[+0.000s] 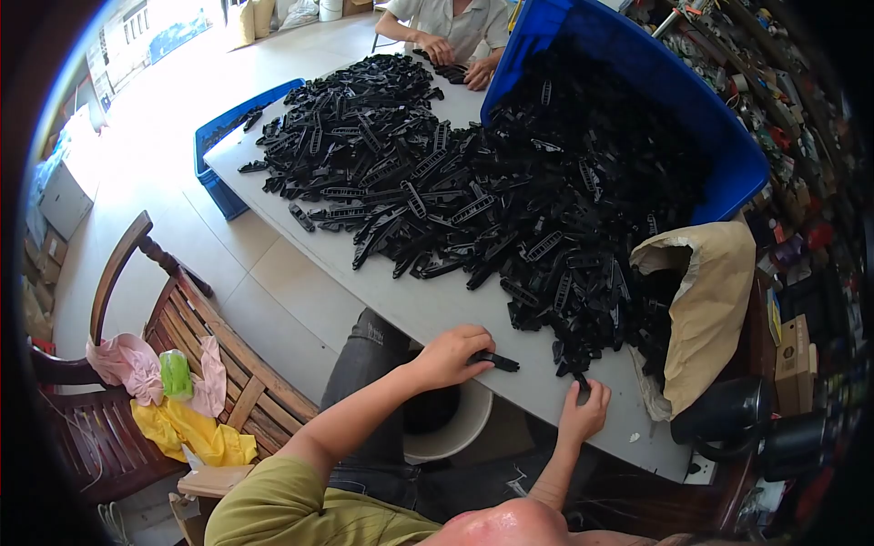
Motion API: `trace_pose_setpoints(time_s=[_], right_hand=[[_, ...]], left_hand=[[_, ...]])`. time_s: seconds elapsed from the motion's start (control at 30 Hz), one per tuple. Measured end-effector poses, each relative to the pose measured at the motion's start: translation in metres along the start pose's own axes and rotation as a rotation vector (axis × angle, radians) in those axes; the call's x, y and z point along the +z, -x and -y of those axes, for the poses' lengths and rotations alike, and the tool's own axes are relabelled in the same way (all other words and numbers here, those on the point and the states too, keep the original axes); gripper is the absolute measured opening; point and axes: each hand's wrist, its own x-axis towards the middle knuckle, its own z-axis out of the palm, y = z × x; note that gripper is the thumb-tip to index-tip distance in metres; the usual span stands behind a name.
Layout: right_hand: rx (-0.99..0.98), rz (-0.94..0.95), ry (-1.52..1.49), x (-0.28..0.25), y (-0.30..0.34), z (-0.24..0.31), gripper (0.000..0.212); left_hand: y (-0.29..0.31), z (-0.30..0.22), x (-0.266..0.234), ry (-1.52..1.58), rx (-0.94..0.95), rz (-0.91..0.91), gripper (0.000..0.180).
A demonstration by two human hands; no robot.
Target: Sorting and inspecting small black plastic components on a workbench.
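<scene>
Near the front edge of the white table (332,273), my left hand (452,356) is closed on a slim black plastic part (496,361), whose end sticks out to the right. My right hand (584,411) pinches another small black plastic part (583,391) at the near edge of the heap. A large heap of similar long black slotted parts (423,196) covers much of the tabletop. It spills from a tipped blue bin (742,164) at the right. What the parts are for does not show.
A co-worker's hands (455,68) handle black parts across the table. Another blue crate (218,187) stands beyond the left edge. At the right are a torn brown paper sack (715,305) and a black mug (724,409). A white bucket (469,423) sits below; a wooden chair (214,337) is left.
</scene>
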Motion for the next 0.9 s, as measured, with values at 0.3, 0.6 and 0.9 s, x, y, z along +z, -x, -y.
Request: trace_pose_setpoints(time_s=[0.3, 0.6, 0.9], right_hand=[[0.061, 0.031, 0.003, -0.0029, -0.0017, 0.0043, 0.023], [0.064, 0.021, -0.024, -0.0017, -0.0007, 0.0029, 0.024], [0.017, 0.003, -0.001, -0.0008, 0.0005, 0.0009, 0.024]], left_hand=[[-0.0009, -0.0005, 0.0, 0.003, 0.0, -0.002, 0.021], [-0.001, -0.0014, 0.0002, -0.006, -0.003, -0.003, 0.022], [-0.0005, 0.0012, 0.0007, -0.005, 0.012, -0.006, 0.021]])
